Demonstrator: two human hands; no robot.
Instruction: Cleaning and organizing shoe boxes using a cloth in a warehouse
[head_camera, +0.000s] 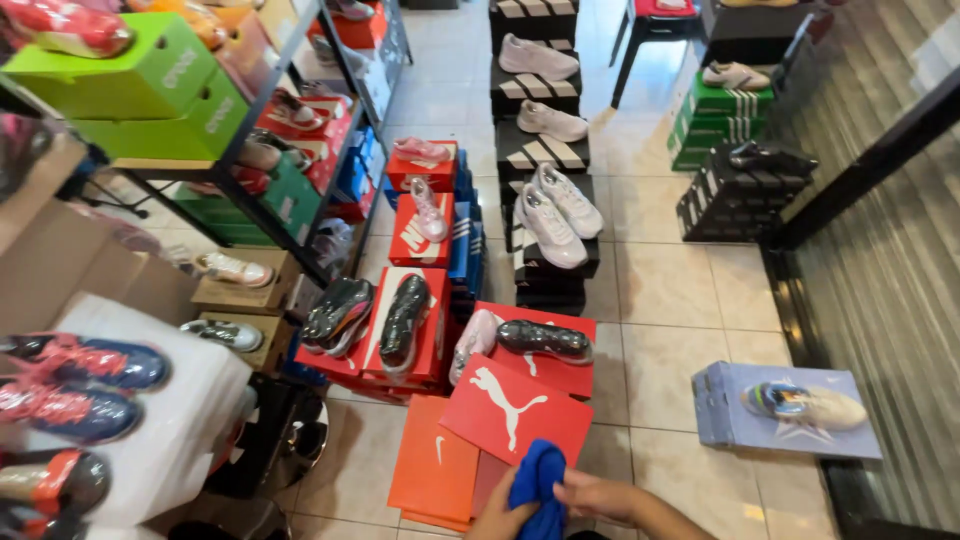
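Note:
At the bottom of the head view both my hands hold a bunched blue cloth (538, 490). My left hand (497, 519) grips its lower left side, and my right hand (597, 494) pinches its right edge. The cloth hangs just over a tilted red shoe box (515, 408) with a white animal emblem. Beside that box lies an orange box lid (435, 470). Behind them, red boxes (545, 365) carry dark shoes (543, 340) and a pink shoe (472, 343).
A metal shelf rack (250, 150) with green and red boxes stands at the left. White shoes on black striped boxes (540, 155) run up the middle of the tiled floor. A blue box with a pale shoe (790, 408) sits at the right by a dark-framed glass wall (880, 150).

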